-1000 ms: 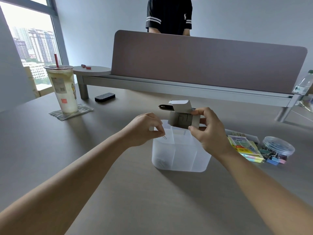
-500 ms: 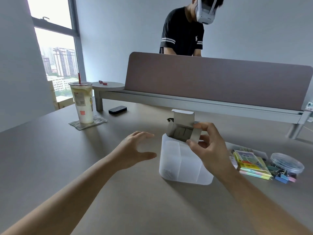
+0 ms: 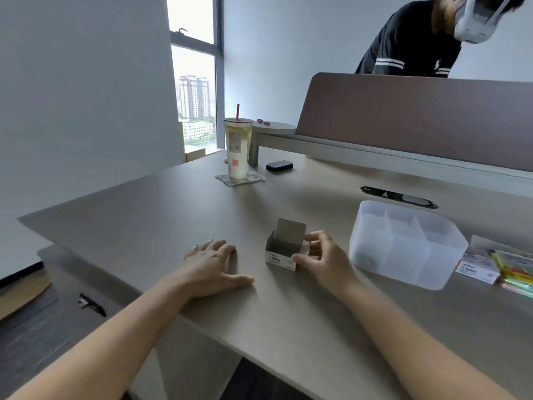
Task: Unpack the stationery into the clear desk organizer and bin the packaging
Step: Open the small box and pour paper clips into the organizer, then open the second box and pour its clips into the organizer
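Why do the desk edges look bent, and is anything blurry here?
Head view: the wide-angle lens bows and tilts the desk; bright window daylight is washed out; the highlighter packs at the right edge smear; the small cardboard box stays fairly sharp.

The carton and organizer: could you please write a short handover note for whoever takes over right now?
Left hand: open, flat on the desk.
Right hand: holds the opened carton, which looks empty, left of the organizer.
Done: carton apparently unpacked; what lies in the organizer cannot be told.
Left: bin the carton; unpack the packets to the organizer's right.
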A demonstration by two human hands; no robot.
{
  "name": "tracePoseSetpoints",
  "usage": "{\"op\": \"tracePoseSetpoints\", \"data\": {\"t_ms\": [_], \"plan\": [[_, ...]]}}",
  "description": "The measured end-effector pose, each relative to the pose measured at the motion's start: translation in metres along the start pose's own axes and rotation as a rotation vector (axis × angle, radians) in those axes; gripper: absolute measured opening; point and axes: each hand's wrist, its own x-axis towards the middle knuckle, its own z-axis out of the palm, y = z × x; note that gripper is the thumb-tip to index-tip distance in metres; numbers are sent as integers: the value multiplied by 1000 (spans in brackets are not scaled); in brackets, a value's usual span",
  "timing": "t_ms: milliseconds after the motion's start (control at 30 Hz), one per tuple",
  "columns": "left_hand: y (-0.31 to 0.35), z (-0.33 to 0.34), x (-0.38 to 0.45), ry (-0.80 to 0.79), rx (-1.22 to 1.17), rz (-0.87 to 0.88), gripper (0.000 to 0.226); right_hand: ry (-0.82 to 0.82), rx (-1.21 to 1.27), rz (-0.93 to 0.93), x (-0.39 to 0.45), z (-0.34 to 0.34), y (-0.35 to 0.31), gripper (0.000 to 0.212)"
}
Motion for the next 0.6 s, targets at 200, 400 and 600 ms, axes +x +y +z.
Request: {"op": "tracePoseSetpoints", "data": {"t_ms": [200,400,600], "plan": [[-9,0,20,1,56,-48,86,66,-83,7,47,32,1,42],[-13,0,37,19,55,-62,85,39,-68,47,81,47,2,64],[3,3,24,-8,9,83,84,-134,-498,-160,18,7,7,54]]}}
